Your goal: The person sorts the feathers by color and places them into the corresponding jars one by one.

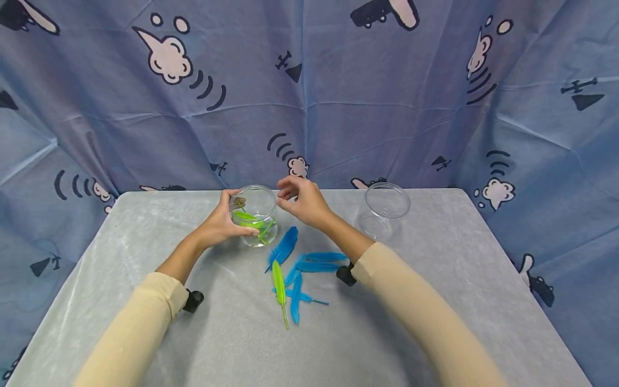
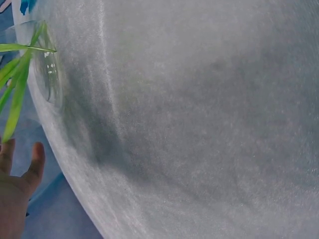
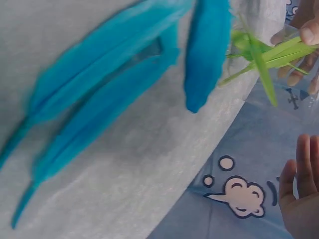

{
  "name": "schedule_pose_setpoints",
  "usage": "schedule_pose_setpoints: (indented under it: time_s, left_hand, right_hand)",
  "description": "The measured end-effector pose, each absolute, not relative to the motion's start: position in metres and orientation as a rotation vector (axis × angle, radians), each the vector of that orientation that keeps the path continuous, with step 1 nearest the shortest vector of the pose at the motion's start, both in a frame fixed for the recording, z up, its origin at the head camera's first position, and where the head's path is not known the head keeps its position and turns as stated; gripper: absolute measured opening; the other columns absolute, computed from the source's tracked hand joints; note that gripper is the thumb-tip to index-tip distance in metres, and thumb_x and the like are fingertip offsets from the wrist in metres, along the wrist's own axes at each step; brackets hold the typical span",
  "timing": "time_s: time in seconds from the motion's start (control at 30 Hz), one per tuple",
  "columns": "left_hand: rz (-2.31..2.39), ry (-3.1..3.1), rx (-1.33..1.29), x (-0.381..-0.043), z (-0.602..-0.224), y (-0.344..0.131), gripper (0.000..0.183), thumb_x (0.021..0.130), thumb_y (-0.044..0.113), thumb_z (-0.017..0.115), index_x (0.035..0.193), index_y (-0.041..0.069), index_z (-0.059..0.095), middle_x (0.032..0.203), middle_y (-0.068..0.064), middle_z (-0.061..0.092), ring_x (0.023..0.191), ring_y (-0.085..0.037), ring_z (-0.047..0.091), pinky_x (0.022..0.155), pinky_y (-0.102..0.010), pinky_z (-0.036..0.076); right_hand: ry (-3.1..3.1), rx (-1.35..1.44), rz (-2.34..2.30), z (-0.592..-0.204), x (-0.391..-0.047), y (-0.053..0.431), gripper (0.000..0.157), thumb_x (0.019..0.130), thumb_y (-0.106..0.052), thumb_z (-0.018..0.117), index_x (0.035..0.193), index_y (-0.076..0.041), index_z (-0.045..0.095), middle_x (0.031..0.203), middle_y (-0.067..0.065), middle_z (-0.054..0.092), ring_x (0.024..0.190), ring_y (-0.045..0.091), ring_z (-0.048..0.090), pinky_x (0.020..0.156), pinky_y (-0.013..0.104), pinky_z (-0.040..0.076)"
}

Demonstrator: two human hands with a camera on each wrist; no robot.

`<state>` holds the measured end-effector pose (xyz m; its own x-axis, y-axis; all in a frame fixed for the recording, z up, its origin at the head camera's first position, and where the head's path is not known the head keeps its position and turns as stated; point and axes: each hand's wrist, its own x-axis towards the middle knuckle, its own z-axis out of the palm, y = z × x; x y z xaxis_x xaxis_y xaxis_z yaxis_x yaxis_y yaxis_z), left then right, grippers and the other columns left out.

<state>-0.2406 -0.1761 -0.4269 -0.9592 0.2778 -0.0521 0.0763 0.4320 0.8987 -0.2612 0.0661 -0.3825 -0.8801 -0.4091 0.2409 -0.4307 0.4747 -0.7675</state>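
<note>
My left hand (image 1: 218, 223) grips a clear plastic jar (image 1: 253, 187) from its left side, thumb across the near wall and fingers behind it. Several bright green feathers (image 1: 248, 219) lie inside, crossing one another at odd angles in the right wrist view. Just right of the rim is my right hand (image 1: 308, 203), fingers loosely bent and nothing between them. In the right wrist view its fingers (image 3: 303, 164) point up toward the jar. Nearest on the table are a blue feather (image 1: 284, 246) and a single green feather (image 1: 279, 285).
More blue feathers (image 1: 319, 266) lie loosely piled on the grey-covered table (image 1: 232, 333), below the right forearm. A second clear jar (image 1: 387, 186) stands at the back right. Behind the table's far edge hangs a blue printed curtain (image 1: 338, 134).
</note>
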Motion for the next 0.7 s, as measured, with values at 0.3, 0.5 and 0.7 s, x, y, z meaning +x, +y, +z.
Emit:
schedule_pose_setpoints:
  time_s: [0.3, 0.5, 0.7]
  left_hand:
    - [1.531, 2.509, 0.302, -0.241, -0.427, -0.176, 0.107, 0.076, 0.015, 0.087, 0.151, 0.005, 0.011, 0.153, -0.027, 0.026, 0.141, -0.041, 0.029, 0.114, -0.057, 0.025]
    - [1.543, 2.512, 0.315, -0.241, -0.428, -0.176, 0.106, 0.076, 0.013, 0.088, 0.151, 0.005, 0.013, 0.151, -0.026, 0.029, 0.141, -0.040, 0.031, 0.115, -0.056, 0.025]
    - [1.545, 2.512, 0.324, -0.240, -0.428, -0.176, 0.108, 0.075, 0.016, 0.089, 0.151, 0.005, 0.013, 0.151, -0.025, 0.029, 0.141, -0.039, 0.031, 0.115, -0.056, 0.025]
  right_hand:
    - [-2.824, 0.783, 1.532, -0.409, -0.248, 0.081, 0.035, 0.087, -0.004, 0.075, 0.120, 0.003, 0.064, 0.109, 0.015, 0.070, 0.092, 0.026, 0.069, 0.080, 0.031, 0.057]
    - [-2.905, 0.954, 1.567, -0.423, -0.235, 0.084, 0.034, 0.089, -0.002, 0.073, 0.121, 0.005, 0.064, 0.114, 0.018, 0.069, 0.093, 0.026, 0.069, 0.083, 0.030, 0.056]
    - [-2.976, 1.083, 1.595, -0.431, -0.226, 0.086, 0.035, 0.090, -0.001, 0.070, 0.124, 0.005, 0.063, 0.115, 0.016, 0.069, 0.093, 0.022, 0.067, 0.087, 0.028, 0.054]
